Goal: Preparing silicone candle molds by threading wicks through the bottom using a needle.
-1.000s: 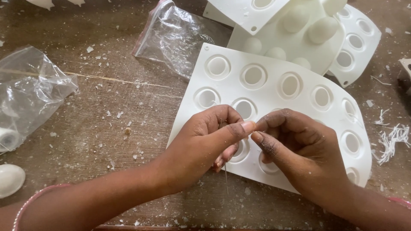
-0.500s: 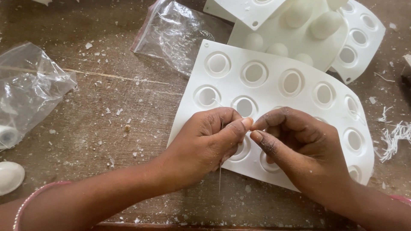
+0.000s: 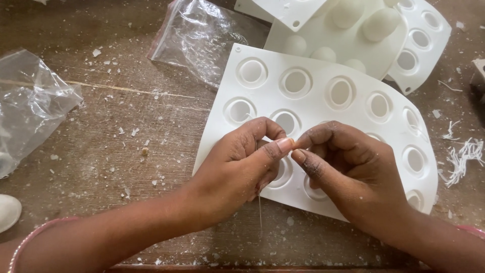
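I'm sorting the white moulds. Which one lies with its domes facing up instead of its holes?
The round mould at the top, lying between the other sheets. It shows raised egg-shaped bumps, while the big sheet under the hands and the far-right sheet show open ringed holes.

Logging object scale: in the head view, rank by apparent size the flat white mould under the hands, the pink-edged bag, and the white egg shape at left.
1. Mould
2. Bag
3. Egg shape, partly cut off by the frame.

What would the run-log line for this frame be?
left hand: pinching thin thread | right hand: fingertips meeting left's | under hands: white mold | surface: wooden table | nearby: plastic bags
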